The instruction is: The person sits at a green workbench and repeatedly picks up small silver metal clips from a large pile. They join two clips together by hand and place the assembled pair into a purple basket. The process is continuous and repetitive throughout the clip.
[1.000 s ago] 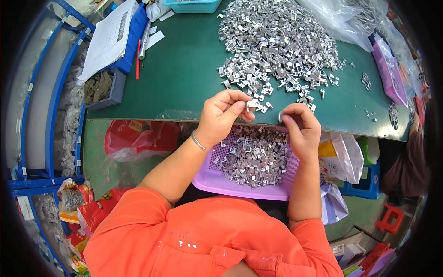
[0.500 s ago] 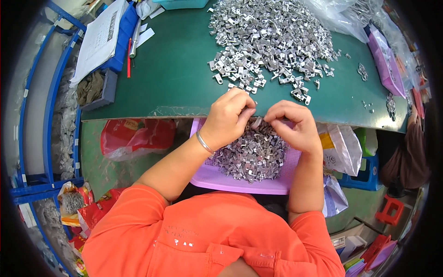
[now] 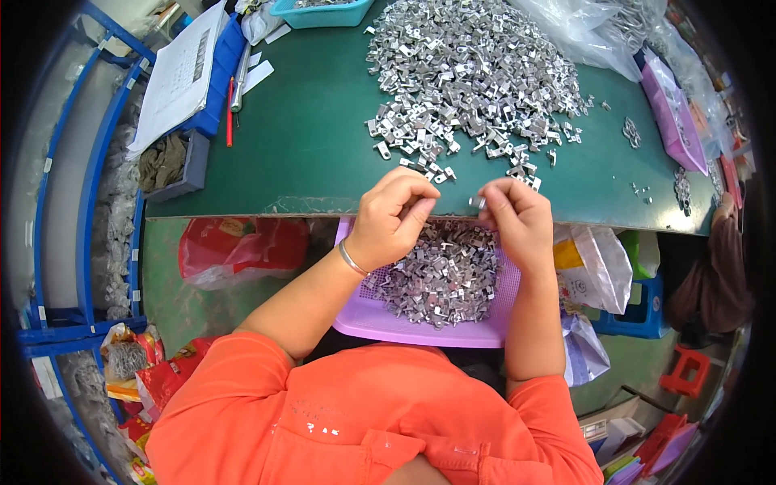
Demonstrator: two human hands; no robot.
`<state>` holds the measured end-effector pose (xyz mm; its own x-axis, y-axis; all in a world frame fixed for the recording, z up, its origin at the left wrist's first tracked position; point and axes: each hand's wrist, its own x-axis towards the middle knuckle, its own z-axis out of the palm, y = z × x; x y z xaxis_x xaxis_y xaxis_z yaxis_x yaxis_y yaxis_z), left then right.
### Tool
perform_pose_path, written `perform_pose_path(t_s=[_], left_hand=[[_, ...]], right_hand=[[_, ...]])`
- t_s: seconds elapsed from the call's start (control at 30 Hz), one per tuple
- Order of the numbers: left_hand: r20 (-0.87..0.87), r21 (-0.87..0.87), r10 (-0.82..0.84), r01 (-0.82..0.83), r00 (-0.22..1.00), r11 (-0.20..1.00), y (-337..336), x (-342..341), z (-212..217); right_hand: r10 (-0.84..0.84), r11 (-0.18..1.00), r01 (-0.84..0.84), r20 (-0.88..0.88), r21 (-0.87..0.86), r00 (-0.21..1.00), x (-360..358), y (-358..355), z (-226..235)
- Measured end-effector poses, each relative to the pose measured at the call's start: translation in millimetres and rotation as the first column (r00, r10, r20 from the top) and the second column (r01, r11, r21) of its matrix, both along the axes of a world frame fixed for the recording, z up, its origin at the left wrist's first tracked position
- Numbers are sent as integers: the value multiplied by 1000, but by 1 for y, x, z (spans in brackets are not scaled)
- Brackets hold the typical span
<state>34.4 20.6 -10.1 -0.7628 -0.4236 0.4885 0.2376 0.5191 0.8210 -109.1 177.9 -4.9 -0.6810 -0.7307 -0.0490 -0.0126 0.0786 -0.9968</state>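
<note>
My left hand point(image 3: 394, 217) and my right hand point(image 3: 517, 220) hover close together at the near edge of the green table point(image 3: 315, 137), just above a purple tray point(image 3: 420, 327) on my lap that holds several small silver metal clips point(image 3: 444, 271). My right hand pinches one small metal clip point(image 3: 480, 203) between its fingertips. My left hand's fingers are curled, thumb against forefinger; I cannot tell whether anything is in them. A large heap of the same metal clips point(image 3: 477, 73) lies on the table beyond my hands.
A blue bin with a white paper sheet point(image 3: 182, 77) and a red pen point(image 3: 229, 121) sit at the table's left. A teal tray point(image 3: 319, 11) stands at the back, a purple tray point(image 3: 671, 113) and clear bags at the right. Red and white bags lie under the table.
My hands have come back from the heap's edge to the table's near edge, over the purple tray, and have drawn slightly apart, the right still pinching a clip.
</note>
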Motion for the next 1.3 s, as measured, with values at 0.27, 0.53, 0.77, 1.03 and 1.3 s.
perform_pose_path(t_s=[0.27, 0.53, 0.77, 1.03, 1.3], left_hand=[[63, -418, 270, -220, 961, 881, 8, -18, -4], [159, -167, 154, -128, 975, 978, 4, -10, -3], [-68, 283, -31, 49, 997, 958, -5, -5, -12], [-185, 371, -133, 195, 974, 908, -7, -2, -10], [-51, 50, -13, 16, 999, 999, -6, -2, -7]], right_hand=[[-68, 997, 59, -858, -44, 509, 4, -42, -9], [407, 893, -448, -348, -43, 845, -10, -4, 18], [-21, 999, -22, -898, -34, 440, -5, -67, -5], [-113, 992, 32, -761, -121, 639, -1, -28, -9], [1, 972, -103, -437, -210, 899, -8, -4, -8]])
